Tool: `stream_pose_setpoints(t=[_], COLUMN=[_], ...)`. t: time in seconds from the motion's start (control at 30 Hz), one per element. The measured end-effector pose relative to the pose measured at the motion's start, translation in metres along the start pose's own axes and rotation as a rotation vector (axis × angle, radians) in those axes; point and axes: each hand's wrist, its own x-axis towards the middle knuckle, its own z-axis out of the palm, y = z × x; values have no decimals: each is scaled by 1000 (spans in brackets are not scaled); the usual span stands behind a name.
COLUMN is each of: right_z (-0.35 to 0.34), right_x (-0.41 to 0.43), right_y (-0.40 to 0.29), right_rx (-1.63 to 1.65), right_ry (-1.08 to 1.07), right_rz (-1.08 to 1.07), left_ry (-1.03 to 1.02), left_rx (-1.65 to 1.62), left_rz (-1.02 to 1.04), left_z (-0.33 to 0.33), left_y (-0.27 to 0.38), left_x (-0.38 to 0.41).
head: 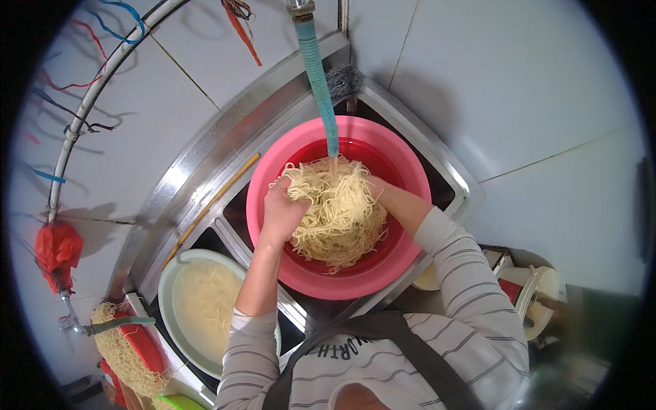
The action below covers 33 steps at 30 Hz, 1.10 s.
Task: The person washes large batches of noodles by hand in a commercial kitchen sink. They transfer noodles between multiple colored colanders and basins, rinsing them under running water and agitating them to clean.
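A heap of pale noodles (338, 215) fills the middle of a pink plastic basin (338, 289), which rests over a steel sink. My left hand (284, 210) grips the heap's left side, thumb on top and some strands over the fingers. On the right, my right hand (376, 188) reaches into the noodles; its fingers are hidden among them, so its grip cannot be told. From above hangs a ribbed teal hose (320, 87), its end just over the heap, with water running onto the strands.
Noodles lie in cloudy liquid in a pale green basin (171, 307) at lower left. Beside it are a red container (141, 341) with more noodles and a tap (72, 320). A wooden stick (212, 210) lies along the steel rim (179, 174). A white bucket (543, 292) stands at right.
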Motion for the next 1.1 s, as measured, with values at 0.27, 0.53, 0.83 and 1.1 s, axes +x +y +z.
stream_pose_setpoints(t=[0.27,0.53,0.83,1.1], right_z=[-46,8,-7,72], right_x=[-26,-50,-45,-57], right_y=[-93,-43,-53,-86], right_rx=[-865,-678,-125,-907], right_ry=[-310,161,57,13], right_rz=[237,273,500,154], left_ry=[-356,-462,-307,-200], left_rx=[1164,1023,655,1128], left_rz=[118,-230,-419,-36], left_z=[46,74,50,84], left_y=[-74,-95,-70,-88], left_x=[-26,9,-35,-109])
